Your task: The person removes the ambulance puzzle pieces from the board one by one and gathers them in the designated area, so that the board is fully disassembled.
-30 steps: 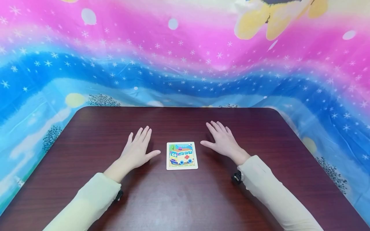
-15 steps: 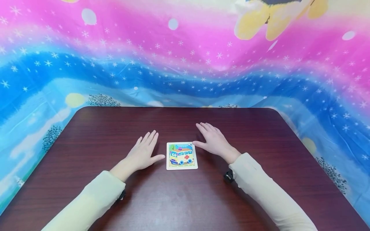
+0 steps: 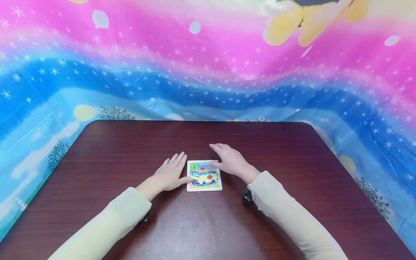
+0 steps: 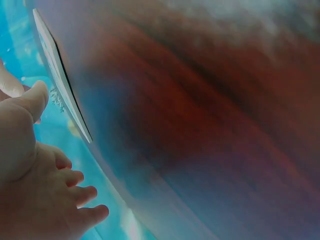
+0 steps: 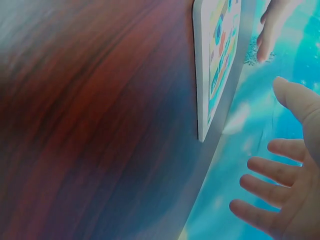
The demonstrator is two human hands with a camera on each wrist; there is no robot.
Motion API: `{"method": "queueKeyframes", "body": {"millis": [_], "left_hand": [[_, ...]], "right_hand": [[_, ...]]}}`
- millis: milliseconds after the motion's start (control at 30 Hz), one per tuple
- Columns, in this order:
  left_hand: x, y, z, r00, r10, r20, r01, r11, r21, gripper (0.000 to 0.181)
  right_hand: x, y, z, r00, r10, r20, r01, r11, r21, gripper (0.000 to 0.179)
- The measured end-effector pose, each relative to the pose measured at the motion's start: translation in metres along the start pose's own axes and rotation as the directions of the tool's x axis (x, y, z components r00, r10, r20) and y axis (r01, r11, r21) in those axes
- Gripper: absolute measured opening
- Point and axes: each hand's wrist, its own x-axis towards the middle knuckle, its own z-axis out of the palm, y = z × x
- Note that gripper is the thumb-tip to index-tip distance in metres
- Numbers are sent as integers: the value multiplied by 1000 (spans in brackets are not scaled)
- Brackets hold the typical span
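A square picture puzzle board (image 3: 204, 188) with a pale frame lies flat on the table, showing a cartoon ambulance with a red cross. Just left of it is my left hand (image 3: 169, 174), fingers extended, its thumb tip overlapping the board's left edge in the head view. My right hand (image 3: 232, 161) hovers at the upper right, with its thumb over the board's top right corner and fingers reaching beyond. In the right wrist view the board (image 5: 202, 75) stands apart from the spread fingers (image 5: 272, 170). The left wrist view shows the board's edge (image 4: 62, 75) beyond the left thumb.
The dark reddish-brown wooden table (image 3: 195, 224) has rounded far corners. Behind and beside it hangs a pink and blue cloth (image 3: 182, 72) printed with snowflakes. A black wrist device (image 3: 247, 198) sits at the right cuff.
Both hands have moved inward toward the puzzle board, the left one rightward and the right one leftward and slightly nearer. The board has stayed in place.
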Motion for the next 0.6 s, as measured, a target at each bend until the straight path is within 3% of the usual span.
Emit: {"method": "queueKeyframes", "body": {"millis": [367, 600], "left_hand": [[8, 8, 1, 992, -32, 122, 27, 999, 40, 82], [15, 8, 4, 992, -46, 118, 41, 998, 41, 76]], "right_hand": [[12, -12, 9, 998, -47, 50, 41, 993, 109, 57], [19, -21, 14, 989, -87, 119, 65, 983, 174, 48]]}}
